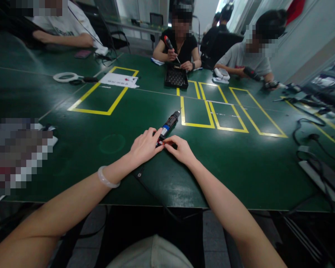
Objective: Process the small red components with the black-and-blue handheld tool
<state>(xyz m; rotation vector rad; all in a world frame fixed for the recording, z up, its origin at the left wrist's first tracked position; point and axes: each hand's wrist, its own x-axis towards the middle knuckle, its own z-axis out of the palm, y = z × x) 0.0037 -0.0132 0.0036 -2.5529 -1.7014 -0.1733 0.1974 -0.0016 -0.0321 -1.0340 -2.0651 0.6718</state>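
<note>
A slim dark electric screwdriver (pixel 171 121) lies slantwise on the green table, its metal tip pointing away from me. Its inside seems exposed, with a blue cylindrical part (pixel 165 130) and small red bits near the close end. My left hand (pixel 145 148) wraps over that close end, steadying it against the table. Fingers and thumb of my right hand (pixel 181 149) pinch together at the red bits, touching the same end. What exactly lies between those right fingertips is too small to tell. A pale bracelet (pixel 107 178) circles my left wrist.
Yellow tape rectangles (pixel 198 124) mark the green table (pixel 240 167). Across it, one person works over a black tray (pixel 176 79) and another holds a dark tool (pixel 251 73). A white sheet (pixel 118 80) lies back left; cables and a power strip (pixel 321 180) lie right.
</note>
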